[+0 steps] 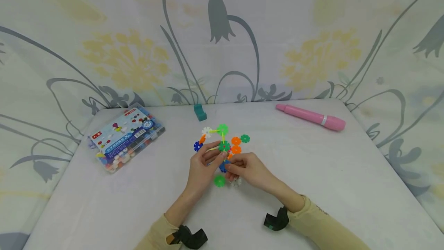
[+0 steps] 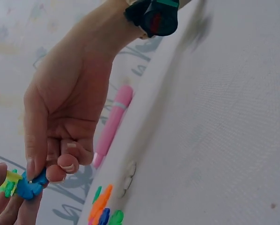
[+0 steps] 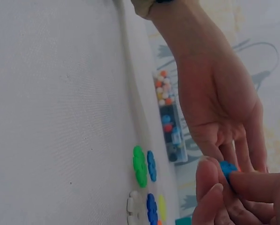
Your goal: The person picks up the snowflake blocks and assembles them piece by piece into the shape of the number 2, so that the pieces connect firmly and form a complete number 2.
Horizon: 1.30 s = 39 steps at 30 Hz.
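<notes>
Where floral curtain (image 1: 138, 41) backs white table (image 1: 347, 188)

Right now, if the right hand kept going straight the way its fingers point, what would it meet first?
The right hand points left at the blue piece it pinches; just beyond are the left hand fingers. Depth is unclear.

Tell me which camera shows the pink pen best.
The head view: the pink pen lies whole and unobstructed at the table's far right. The left wrist view shows only part of it, behind the right hand. The right wrist view does not show it.
</notes>
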Available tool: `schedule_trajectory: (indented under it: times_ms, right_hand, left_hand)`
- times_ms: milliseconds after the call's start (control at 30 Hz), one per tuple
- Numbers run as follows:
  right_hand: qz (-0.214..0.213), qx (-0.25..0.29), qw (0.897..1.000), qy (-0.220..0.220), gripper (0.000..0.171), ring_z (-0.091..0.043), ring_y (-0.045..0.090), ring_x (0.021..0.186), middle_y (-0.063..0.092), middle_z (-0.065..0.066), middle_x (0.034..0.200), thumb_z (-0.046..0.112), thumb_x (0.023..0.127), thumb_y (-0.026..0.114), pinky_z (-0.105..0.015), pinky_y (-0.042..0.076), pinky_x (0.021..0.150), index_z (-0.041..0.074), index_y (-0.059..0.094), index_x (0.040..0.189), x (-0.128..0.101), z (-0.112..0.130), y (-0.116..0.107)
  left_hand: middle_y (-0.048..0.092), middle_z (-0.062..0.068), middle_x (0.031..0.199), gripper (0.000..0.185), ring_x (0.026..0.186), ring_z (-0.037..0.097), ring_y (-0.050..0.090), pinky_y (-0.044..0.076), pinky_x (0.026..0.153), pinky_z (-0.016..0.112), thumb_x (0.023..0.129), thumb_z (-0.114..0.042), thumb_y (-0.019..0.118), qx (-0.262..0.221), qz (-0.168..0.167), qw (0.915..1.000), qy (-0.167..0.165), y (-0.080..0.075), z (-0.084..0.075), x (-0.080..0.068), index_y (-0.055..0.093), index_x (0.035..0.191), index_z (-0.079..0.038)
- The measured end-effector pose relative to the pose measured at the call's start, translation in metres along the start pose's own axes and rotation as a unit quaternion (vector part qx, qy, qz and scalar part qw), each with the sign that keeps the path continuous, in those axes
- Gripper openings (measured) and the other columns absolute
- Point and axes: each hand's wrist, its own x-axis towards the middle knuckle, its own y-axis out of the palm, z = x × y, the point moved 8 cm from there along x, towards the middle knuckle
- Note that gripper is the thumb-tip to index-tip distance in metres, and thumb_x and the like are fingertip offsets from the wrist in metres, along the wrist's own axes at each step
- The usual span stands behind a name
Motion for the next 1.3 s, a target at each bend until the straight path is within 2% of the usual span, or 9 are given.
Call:
schedule_trajectory:
  times_ms: [167, 333, 533, 733, 1033, 1167, 1300]
  right_hand:
    - [-0.003, 0.028, 1.0, 0.003, 0.025, -0.022, 0.073, 0.073, 0.075, -0.011, 0.082, 0.017, 0.1, 0.061, -0.029, 0.06, 0.068, -0.006, 0.072, 0.099, -0.0012, 0.0001, 0.0017]
    - [-0.006, 0.065, 0.998, 0.011, 0.026, -0.022, 0.073, 0.069, 0.075, -0.016, 0.079, 0.015, 0.099, 0.063, -0.03, 0.06, 0.065, -0.009, 0.073, 0.097, -0.0042, 0.0034, 0.0014]
    - [0.001, 0.093, 0.995, 0.019, 0.023, -0.019, 0.071, 0.066, 0.074, -0.019, 0.078, 0.012, 0.098, 0.064, -0.031, 0.06, 0.064, -0.009, 0.073, 0.096, -0.0047, 0.0034, 0.001]
    - [0.0, 0.116, 0.993, 0.025, 0.022, -0.018, 0.071, 0.064, 0.073, -0.022, 0.077, 0.011, 0.097, 0.065, -0.03, 0.06, 0.062, -0.01, 0.073, 0.094, -0.0056, 0.0031, 0.0016]
    - [-0.017, 0.119, 0.992, 0.032, 0.022, -0.019, 0.071, 0.062, 0.073, -0.021, 0.076, 0.01, 0.096, 0.066, -0.029, 0.058, 0.058, -0.01, 0.073, 0.092, -0.0072, 0.0002, 0.0013]
    - [-0.014, 0.12, 0.992, 0.031, 0.022, -0.02, 0.071, 0.062, 0.072, -0.023, 0.075, 0.009, 0.095, 0.066, -0.034, 0.06, 0.06, -0.011, 0.073, 0.091, -0.007, 0.0023, -0.0011]
    - [-0.012, 0.095, 0.995, 0.031, 0.022, -0.023, 0.072, 0.065, 0.073, -0.02, 0.076, 0.011, 0.095, 0.067, -0.041, 0.061, 0.066, -0.01, 0.073, 0.094, -0.0064, 0.0071, -0.0051]
  left_hand:
    - [0.071, 0.018, 0.112, 0.034, 0.103, 0.026, 0.071, 0.059, 0.084, 0.032, 0.095, -0.011, 0.068, -0.029, 0.002, 0.9995, -0.013, -0.0008, 0.0009, 0.0016, 0.061, 0.127, -0.005]
    - [0.069, 0.017, 0.113, 0.032, 0.097, 0.018, 0.068, 0.058, 0.085, 0.025, 0.092, -0.009, 0.071, -0.037, 0.015, 0.9991, -0.013, 0.0008, -0.0002, 0.0019, 0.061, 0.122, -0.002]
    - [0.066, 0.014, 0.125, 0.029, 0.101, 0.021, 0.067, 0.057, 0.085, 0.025, 0.092, -0.009, 0.071, -0.043, 0.032, 0.9984, -0.021, 0.0012, 0.0007, 0.0015, 0.06, 0.118, -0.002]
    - [0.067, 0.015, 0.122, 0.03, 0.098, 0.019, 0.068, 0.058, 0.083, 0.026, 0.093, -0.008, 0.07, -0.048, 0.035, 0.9977, -0.034, 0.0019, 0.0039, 0.001, 0.061, 0.12, -0.003]
    - [0.068, 0.016, 0.106, 0.032, 0.091, 0.016, 0.069, 0.059, 0.08, 0.026, 0.093, -0.007, 0.07, -0.058, 0.025, 0.9974, -0.035, 0.0043, 0.0076, -0.0031, 0.062, 0.124, -0.005]
    - [0.069, 0.016, 0.107, 0.029, 0.091, 0.016, 0.069, 0.059, 0.08, 0.027, 0.092, -0.007, 0.071, -0.059, 0.023, 0.9976, -0.028, 0.0055, 0.0054, -0.0026, 0.062, 0.12, -0.004]
    - [0.069, 0.016, 0.113, 0.028, 0.095, 0.016, 0.069, 0.058, 0.083, 0.027, 0.093, -0.009, 0.07, -0.052, 0.023, 0.9983, -0.013, 0.0057, -0.0001, -0.0012, 0.062, 0.12, -0.004]
